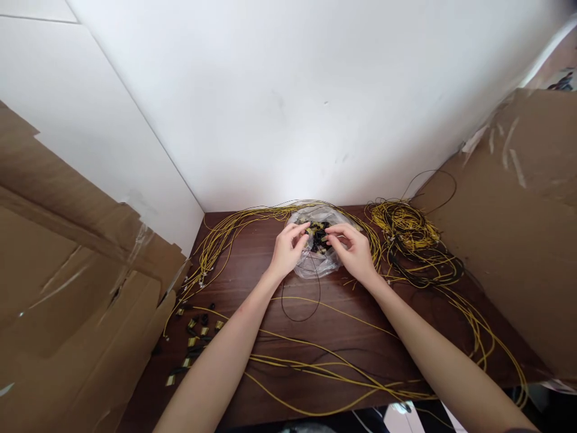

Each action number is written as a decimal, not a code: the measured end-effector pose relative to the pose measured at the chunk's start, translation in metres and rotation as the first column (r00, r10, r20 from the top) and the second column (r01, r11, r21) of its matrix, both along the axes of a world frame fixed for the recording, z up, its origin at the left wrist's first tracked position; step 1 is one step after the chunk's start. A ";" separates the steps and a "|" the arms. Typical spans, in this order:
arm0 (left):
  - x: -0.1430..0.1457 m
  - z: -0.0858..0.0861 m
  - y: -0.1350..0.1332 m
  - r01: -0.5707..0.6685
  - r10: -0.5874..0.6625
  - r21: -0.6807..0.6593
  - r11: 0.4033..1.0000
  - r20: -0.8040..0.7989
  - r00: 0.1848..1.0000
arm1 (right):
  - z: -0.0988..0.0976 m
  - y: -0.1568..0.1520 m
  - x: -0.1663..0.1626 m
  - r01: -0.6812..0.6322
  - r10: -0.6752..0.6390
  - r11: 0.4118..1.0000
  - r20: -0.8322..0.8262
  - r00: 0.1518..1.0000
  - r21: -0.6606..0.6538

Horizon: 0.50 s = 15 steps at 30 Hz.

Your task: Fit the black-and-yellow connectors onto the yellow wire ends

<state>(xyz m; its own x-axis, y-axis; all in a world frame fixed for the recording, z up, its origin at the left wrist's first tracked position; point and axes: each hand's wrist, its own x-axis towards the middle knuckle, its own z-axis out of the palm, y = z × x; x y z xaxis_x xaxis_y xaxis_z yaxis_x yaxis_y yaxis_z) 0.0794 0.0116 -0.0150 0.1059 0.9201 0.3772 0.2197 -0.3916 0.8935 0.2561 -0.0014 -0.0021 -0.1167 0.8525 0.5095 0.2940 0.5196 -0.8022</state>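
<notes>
An open clear plastic bag [311, 269] lies against the back wall, with small black and yellow parts [319, 231] heaped in it. My left hand [290, 245] is over the bag's left side, thumb and fingers pinched together. A thin dark wire [301, 320] loops down from this hand toward me. My right hand [354, 249] faces it from the right side of the bag, thumb and forefinger closing at the parts. What sits in the right fingertips is too small to make out.
Yellow wires [220, 236] arc along the wall behind the bag. A tangled yellow and black wire coil [406, 225] sits at right. Loose yellow wires [315, 364] cross the front. Small yellow-and-black pieces [192, 341] lie at left. Cardboard panels [81, 300] flank the brown table [252, 270].
</notes>
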 end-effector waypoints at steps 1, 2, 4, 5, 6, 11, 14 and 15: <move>0.000 0.000 0.000 -0.001 0.001 0.003 1.000 -0.002 1.000 | -0.001 0.001 0.000 0.010 -0.010 1.000 0.003 1.000 0.007; 0.000 0.001 0.000 -0.005 0.005 0.004 1.000 0.002 1.000 | -0.001 0.001 0.001 0.018 -0.018 1.000 0.011 1.000 0.014; 0.000 0.001 -0.001 -0.011 0.011 0.008 1.000 0.015 1.000 | -0.003 0.003 0.001 0.028 -0.029 0.999 0.037 0.999 0.029; 0.001 0.002 -0.001 -0.013 0.013 0.011 1.000 0.016 1.000 | -0.004 0.003 0.001 0.030 -0.032 0.999 0.051 0.998 0.037; 0.001 0.003 -0.001 -0.013 0.013 0.013 1.000 0.012 1.000 | -0.004 0.004 0.001 0.031 -0.034 0.998 0.065 0.997 0.046; -0.004 0.014 -0.007 0.053 -0.053 0.011 0.999 -0.021 0.998 | -0.002 0.004 0.001 0.035 -0.043 0.996 0.100 0.994 0.084; -0.013 0.023 -0.013 0.061 -0.061 0.017 0.998 -0.039 0.997 | 0.000 0.004 0.001 0.028 -0.041 0.993 0.111 0.993 0.111; -0.017 0.026 -0.014 0.039 -0.037 0.030 0.999 -0.052 0.998 | 0.000 0.004 0.001 0.025 -0.039 0.993 0.115 0.993 0.117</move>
